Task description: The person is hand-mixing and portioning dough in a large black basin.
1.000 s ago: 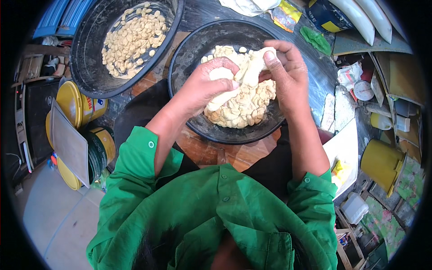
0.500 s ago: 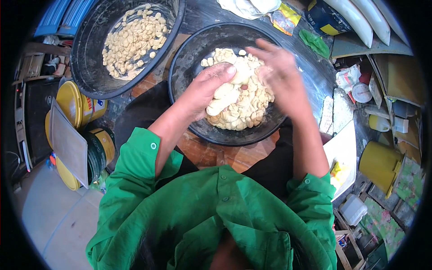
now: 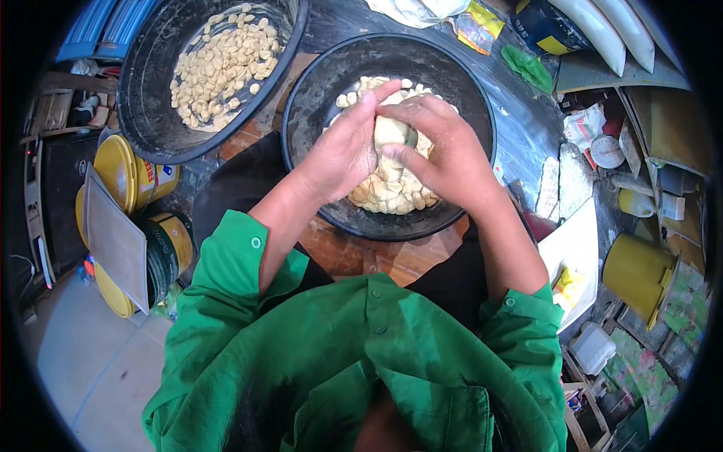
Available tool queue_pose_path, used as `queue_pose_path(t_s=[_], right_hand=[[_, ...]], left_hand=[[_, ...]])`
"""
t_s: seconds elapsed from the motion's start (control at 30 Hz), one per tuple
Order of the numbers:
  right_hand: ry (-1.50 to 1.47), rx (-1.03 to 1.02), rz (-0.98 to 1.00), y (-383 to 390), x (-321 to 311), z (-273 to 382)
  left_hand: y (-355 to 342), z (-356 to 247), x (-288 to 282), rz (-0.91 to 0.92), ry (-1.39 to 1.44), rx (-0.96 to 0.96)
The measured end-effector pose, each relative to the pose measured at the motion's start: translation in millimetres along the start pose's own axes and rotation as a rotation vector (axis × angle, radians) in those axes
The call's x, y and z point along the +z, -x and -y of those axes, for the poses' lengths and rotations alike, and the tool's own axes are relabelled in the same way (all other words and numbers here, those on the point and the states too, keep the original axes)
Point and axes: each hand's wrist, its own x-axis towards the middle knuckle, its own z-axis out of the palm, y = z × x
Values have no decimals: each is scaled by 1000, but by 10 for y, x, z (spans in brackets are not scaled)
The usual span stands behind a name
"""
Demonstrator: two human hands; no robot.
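My left hand and my right hand are cupped together around a pale lump of dough over a round black basin, both closed on it. My right thumb lies across the front of the lump, and my right fingers curl over its top. Under them is a pile of small, flattened, cream-coloured dough pieces, partly hidden by my hands. At the upper left, a second black basin holds similar pieces spread over its bottom.
Yellow-lidded buckets and a grey board stand at left. At right are white sacks, a green plastic bag, wooden shelving, a yellow bucket and a white panel beside my right arm.
The stretched dough held up between my hands is now a compact lump. My right hand moved off, blurred, then came back leftward over it, and the hands have closed together.
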Motion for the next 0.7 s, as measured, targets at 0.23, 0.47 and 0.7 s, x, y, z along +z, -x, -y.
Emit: queue_pose_path(t_s=[0.23,0.47,0.7], right_hand=[[-734,248,-153,-3,38,-153],[-808,245,-596,-56,-96,-139],[-12,-77,-317,-28,-172,-173]], left_hand=[[-5,-3,-8,-62,-420,-31],[1,-62,-54,-44,-500,4],[5,4,-26,-112,-395,108]])
